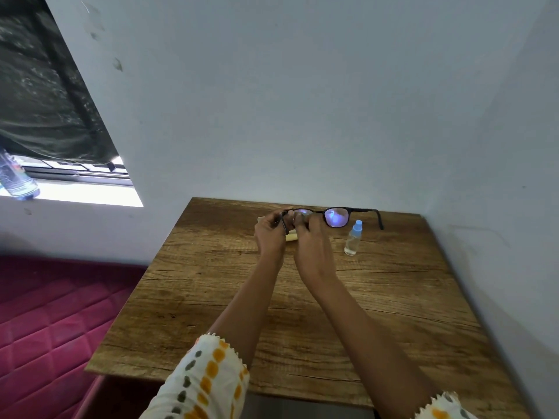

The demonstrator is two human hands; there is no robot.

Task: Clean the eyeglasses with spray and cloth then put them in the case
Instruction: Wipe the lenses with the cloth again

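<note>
We see a wooden desk (302, 313) filling the centre of the frame. Over its far end, the left hand (270, 234) pinches the eyeglasses (335, 217) by the hinge. The right hand (313, 246) curls its fingers over the lens nearer frame-left. The other lens juts out to the right, above a small upright spray bottle (353, 238).

Matt grained wood table (302, 313); clear plastic bottle (352, 238).

Black-framed eyeglasses (335, 213), blue-capped clear bottle (353, 238), brown woodgrain table (393, 297), crimson quilted mattress (45, 313).
</note>
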